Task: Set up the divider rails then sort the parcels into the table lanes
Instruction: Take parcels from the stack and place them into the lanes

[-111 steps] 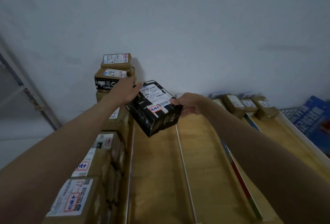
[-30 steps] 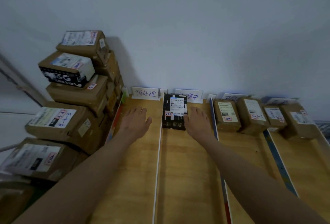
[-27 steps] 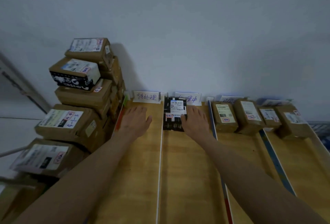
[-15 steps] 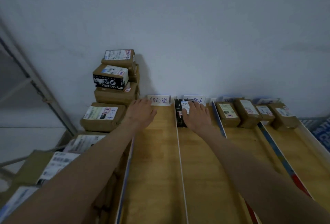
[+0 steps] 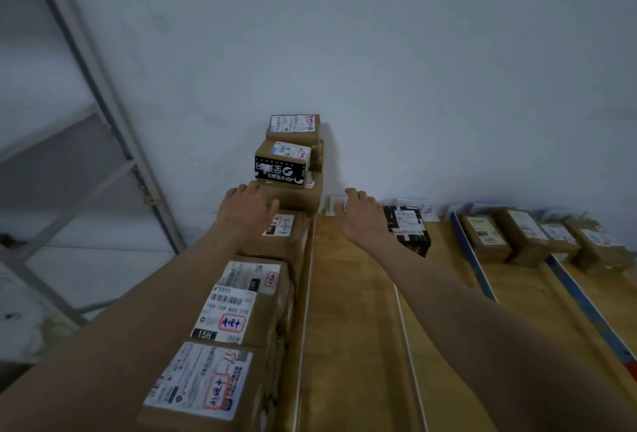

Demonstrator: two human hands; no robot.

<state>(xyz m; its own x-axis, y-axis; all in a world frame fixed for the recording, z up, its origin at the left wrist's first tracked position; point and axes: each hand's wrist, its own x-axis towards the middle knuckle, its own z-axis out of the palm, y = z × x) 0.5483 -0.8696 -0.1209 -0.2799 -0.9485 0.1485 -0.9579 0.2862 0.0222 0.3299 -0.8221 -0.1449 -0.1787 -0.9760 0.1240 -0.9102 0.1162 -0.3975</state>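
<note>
1. Your left hand (image 5: 245, 208) reaches over the stack (image 5: 265, 280) of brown parcels left of the table (image 5: 348, 321), fingers straight and holding nothing. It lies over the parcel marked "4-1-3" (image 5: 281, 235); you cannot tell whether it touches it.
2. Your right hand (image 5: 360, 218) is out over the far end of the first lane, fingers loosely spread and holding nothing, near the white label card (image 5: 335, 204) at the wall.
3. The black parcel (image 5: 408, 229) sits at the far end of the second lane, just right of your right wrist, free of both hands.
4. A white rail (image 5: 408, 345) splits the first lane from the second; a blue rail (image 5: 474, 259) comes next to the right.
5. Four brown parcels (image 5: 537, 237) sit in a row at the far end of the right-hand lanes.
6. A box with black print (image 5: 282, 164) sits high on the stack against the wall.
</note>
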